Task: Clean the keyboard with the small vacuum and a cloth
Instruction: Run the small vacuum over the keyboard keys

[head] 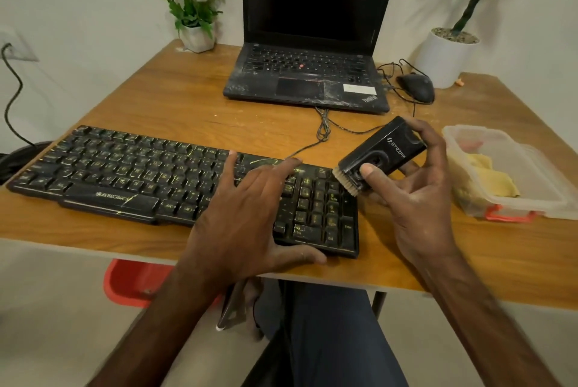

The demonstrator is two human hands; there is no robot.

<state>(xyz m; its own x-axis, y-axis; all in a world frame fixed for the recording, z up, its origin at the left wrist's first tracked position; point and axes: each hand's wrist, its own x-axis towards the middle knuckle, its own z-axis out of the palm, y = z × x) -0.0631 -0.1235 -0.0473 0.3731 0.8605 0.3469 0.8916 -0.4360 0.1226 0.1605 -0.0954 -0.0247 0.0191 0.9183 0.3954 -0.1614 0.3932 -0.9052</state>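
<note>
Keyboard (125, 174) runs L-R under our left hand (250, 217), fingers (230, 167) flat; right hand (419, 199) grips vacuum (384, 152), brush (345, 181) at its right end

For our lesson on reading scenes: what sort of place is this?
Probably a home or small-office desk: a laptop, a wired mouse and a keyboard on a wooden table.

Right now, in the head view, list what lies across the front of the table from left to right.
keyboard → left hand → small vacuum, held by the right hand → clear container with the yellow cloth
</note>
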